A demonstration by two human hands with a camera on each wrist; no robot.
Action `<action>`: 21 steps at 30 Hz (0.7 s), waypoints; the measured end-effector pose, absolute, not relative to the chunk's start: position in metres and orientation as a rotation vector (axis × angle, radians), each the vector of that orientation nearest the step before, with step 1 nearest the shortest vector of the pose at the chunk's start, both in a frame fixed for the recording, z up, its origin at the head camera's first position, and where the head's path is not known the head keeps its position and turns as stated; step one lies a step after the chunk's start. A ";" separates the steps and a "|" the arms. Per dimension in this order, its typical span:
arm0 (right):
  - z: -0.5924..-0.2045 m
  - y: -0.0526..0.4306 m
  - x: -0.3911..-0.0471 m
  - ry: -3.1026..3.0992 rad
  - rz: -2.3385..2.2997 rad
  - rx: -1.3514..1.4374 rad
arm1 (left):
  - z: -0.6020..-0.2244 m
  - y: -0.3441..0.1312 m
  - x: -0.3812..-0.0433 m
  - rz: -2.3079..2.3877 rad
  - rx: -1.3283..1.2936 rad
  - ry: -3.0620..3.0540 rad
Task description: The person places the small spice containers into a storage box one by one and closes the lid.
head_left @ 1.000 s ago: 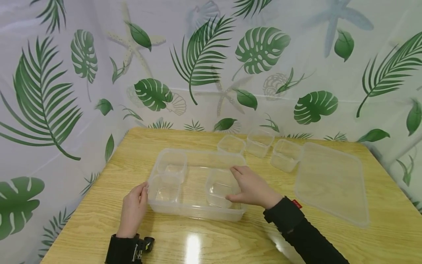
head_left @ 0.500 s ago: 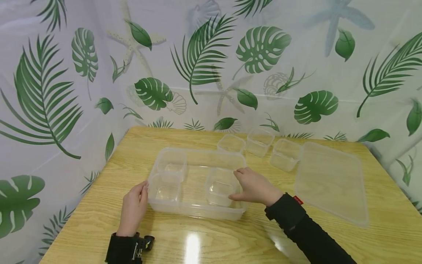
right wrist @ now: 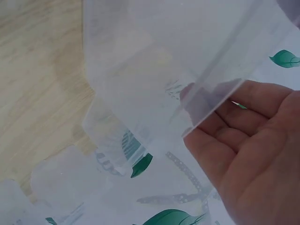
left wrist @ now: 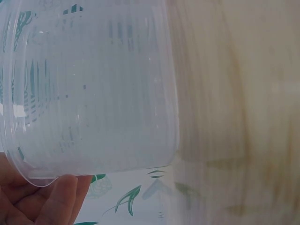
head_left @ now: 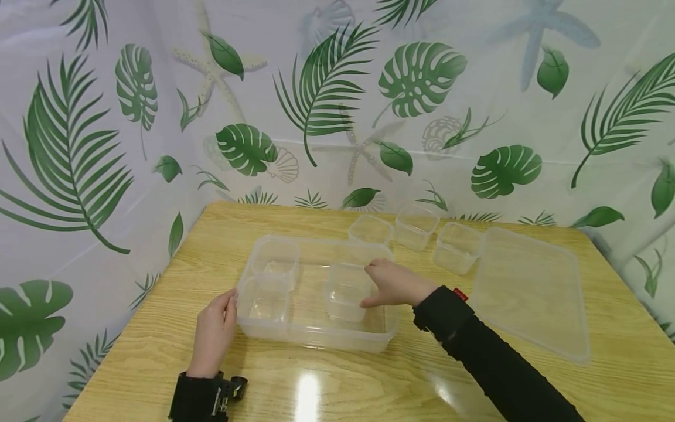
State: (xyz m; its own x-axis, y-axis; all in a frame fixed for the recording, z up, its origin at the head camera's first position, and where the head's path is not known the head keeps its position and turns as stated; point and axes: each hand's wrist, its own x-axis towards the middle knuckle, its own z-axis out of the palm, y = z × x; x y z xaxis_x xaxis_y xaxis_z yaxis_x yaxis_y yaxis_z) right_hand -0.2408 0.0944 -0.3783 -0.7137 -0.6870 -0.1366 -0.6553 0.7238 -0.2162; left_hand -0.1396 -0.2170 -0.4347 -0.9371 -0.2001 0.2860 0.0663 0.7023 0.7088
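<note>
A large clear plastic food box point(head_left: 337, 339) sits on the wooden table, its long side towards me. My left hand point(head_left: 213, 334) pinches its left rim; in the left wrist view, the fingers point(left wrist: 63, 199) show at the rim's edge. Two small clear containers, a front one point(head_left: 266, 305) and a back one point(head_left: 276, 258), stand inside along the left end. A third small container point(head_left: 345, 296) is inside the box towards the right. My right hand point(head_left: 398, 284) grips its right side, thumb nearer me and fingers on the far side.
Behind the box stand several more small clear containers, including one at the back point(head_left: 416, 228) and one farther right point(head_left: 457, 249). A large flat translucent lid point(head_left: 532, 293) lies at the right of the table point(head_left: 253, 387). A leaf-patterned curtain point(head_left: 337, 181) hangs behind.
My right hand has shifted slightly left and away from me, and the small container in it has moved the same way. The left hand keeps its hold on the rim.
</note>
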 end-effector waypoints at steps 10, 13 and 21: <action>-0.367 0.080 -0.258 2.647 -0.111 -1.093 | -0.435 -0.218 -0.140 -1.088 0.096 -2.565; -0.365 0.076 -0.262 2.638 -0.085 -1.078 | -0.435 -0.218 -0.141 -1.085 0.091 -2.566; -0.359 0.063 -0.269 2.615 -0.068 -0.996 | -0.435 -0.218 -0.141 -1.084 0.097 -2.563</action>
State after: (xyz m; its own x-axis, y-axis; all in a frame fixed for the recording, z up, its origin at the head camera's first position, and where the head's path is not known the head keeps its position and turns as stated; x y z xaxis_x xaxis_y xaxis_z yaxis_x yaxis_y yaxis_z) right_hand -0.2688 0.0633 -0.3594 -0.6959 -0.6539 -0.2968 -0.6375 0.7528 -0.1637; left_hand -0.1409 -0.2179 -0.4354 -0.9345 -0.1982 0.2955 0.0741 0.7039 0.7065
